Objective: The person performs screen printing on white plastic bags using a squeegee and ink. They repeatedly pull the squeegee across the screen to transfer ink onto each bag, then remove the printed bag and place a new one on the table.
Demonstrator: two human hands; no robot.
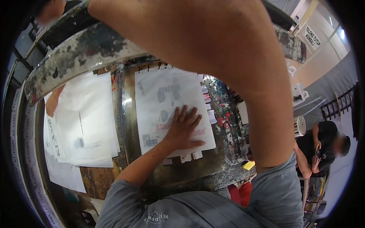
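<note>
My left hand [182, 131] lies flat with spread fingers on a white translucent sheet [154, 110], whose faint grey and red print shows through. This sheet rests on a dark, glossy board [129, 114]. High across the view my bare right arm [262, 76] is raised and bent, its forearm reaching left near a curved-looking, paint-stained bar [91, 49]; the right hand itself is out of sight. To the left lies an overlapping pile of similar white printed sheets [95, 121]. Another person's hand [55, 100] touches that pile at its left edge.
Small paper pieces [211, 116] stick out from under the sheet's right edge. Paint-splattered rails [228, 125] run beside the board. A round can [300, 126] stands at the right. A seated person in black [323, 144] is farther right, and part of another person [49, 15] shows at upper left.
</note>
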